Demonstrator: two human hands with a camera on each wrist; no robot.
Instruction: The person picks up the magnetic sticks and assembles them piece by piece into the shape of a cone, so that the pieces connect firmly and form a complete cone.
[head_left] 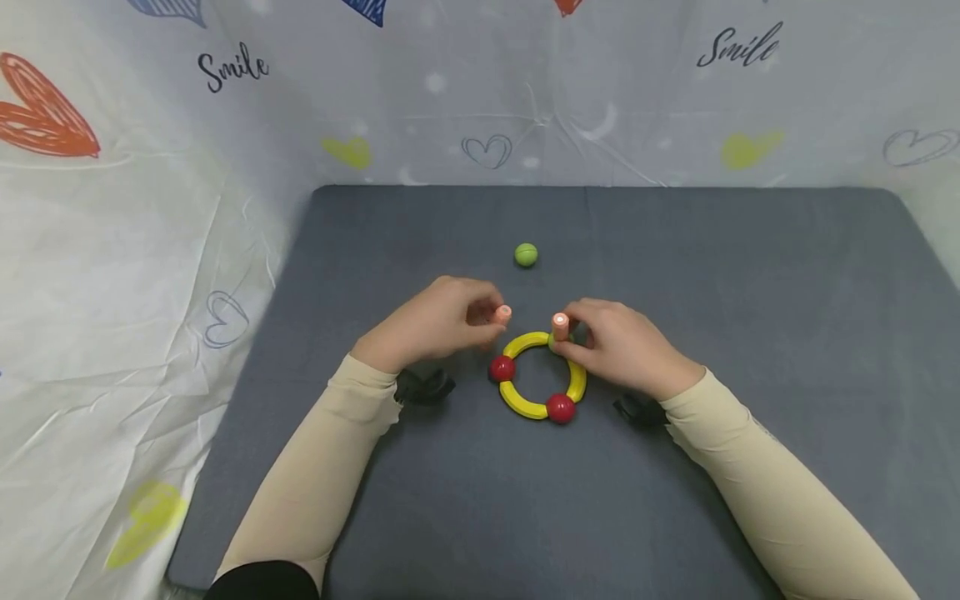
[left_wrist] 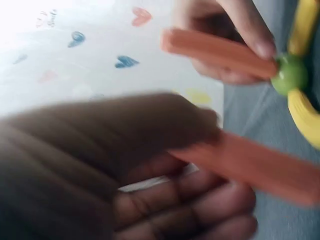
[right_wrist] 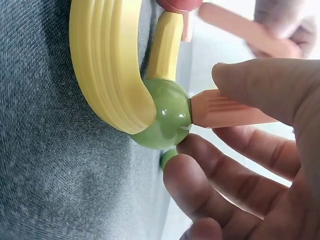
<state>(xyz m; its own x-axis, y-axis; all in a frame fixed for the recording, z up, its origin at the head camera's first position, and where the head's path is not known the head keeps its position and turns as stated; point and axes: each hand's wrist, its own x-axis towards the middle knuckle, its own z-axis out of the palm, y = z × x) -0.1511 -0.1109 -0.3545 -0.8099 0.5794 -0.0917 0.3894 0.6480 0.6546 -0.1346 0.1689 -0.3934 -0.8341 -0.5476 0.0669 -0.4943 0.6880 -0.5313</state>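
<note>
A ring of yellow curved pieces [head_left: 522, 404] lies on the grey table, joined by a red ball [head_left: 502, 368] at the left, another red ball [head_left: 560, 408] at the lower right and a green ball [right_wrist: 167, 114] at the far side. From that green ball an orange rod [head_left: 560, 327] stands up. My right hand [head_left: 622, 346] pinches this rod between thumb and fingers. Left of it, my left hand [head_left: 442, 321] grips a second orange rod [left_wrist: 260, 167], held above the table beside the ring. Motion blurs the left hand's rod in its wrist view.
A loose green ball [head_left: 527, 255] rests on the table [head_left: 712, 250] beyond the hands. Behind the table's far edge hangs a white cloth [head_left: 630, 92] printed with hearts and words. Dark straps [head_left: 426, 387] hang under both wrists.
</note>
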